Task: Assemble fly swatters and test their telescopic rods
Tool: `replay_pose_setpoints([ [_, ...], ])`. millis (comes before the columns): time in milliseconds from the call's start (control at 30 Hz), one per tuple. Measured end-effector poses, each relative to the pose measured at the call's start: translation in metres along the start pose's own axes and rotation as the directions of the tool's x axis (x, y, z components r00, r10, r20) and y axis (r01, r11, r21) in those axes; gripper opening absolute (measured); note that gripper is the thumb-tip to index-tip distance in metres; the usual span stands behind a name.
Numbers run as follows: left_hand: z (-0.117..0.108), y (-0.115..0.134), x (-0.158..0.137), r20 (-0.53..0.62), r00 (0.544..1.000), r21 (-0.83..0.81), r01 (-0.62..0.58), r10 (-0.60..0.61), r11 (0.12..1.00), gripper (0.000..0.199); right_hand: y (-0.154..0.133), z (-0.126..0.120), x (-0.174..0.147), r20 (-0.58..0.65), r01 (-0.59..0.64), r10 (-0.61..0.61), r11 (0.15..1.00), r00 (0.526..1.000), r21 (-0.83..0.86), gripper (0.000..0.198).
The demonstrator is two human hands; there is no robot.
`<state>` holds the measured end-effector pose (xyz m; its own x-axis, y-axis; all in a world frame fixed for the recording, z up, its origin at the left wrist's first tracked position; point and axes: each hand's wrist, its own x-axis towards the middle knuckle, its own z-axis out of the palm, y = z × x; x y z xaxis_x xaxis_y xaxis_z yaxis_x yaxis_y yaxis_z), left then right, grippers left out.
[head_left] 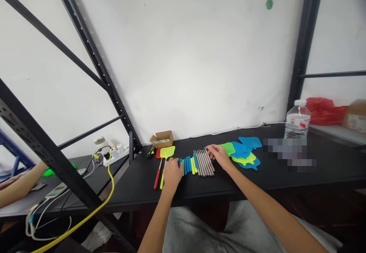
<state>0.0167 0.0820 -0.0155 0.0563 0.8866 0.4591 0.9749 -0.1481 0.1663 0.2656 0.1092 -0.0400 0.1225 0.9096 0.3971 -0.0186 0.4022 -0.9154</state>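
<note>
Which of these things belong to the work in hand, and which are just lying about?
Likely for the job: grey rods; coloured handles; loose swatter heads; yellow swatter; red swatter.

Probably just lying about: water bottle; red bag; power strip; yellow cable.

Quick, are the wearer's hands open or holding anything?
Left hand: bent fingers at slim blue, green and yellow handles; grip cannot be told.
Right hand: curled fingers by thin grey metallic rods; grip cannot be told.

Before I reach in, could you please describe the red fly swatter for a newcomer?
On the black table, find the small open cardboard box. In front of it, near the left hand, lies a yellow fly swatter. Beside this, farther from that hand, is the red fly swatter, with the only red handle in view.
</note>
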Motion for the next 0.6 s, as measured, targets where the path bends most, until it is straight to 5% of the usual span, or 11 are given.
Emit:
replay_pose_setpoints([
  [167, 0.011, 0.008, 0.004, 0.080, 0.995, -0.051, 0.070, -0.066, 0.996, 0.031, -0.004, 0.004, -0.007, -0.078, 0.110, -0.140, 0.945, 0.987, -0.308, 0.019],
  [400, 0.015, 0.000, 0.011, 0.135, 0.986, -0.138, 0.112, -0.094, 0.984, 0.035, -0.006, 0.013, -0.016, 0.170, 0.332, -0.287, 0.762, 0.943, -0.556, 0.017],
  [600, 0.007, 0.009, 0.006, 0.078, 0.992, -0.122, 0.113, -0.104, 0.986, 0.032, -0.009, 0.012, -0.016, 0.115, 0.236, -0.225, 0.647, 0.968, -0.725, 0.020],
])
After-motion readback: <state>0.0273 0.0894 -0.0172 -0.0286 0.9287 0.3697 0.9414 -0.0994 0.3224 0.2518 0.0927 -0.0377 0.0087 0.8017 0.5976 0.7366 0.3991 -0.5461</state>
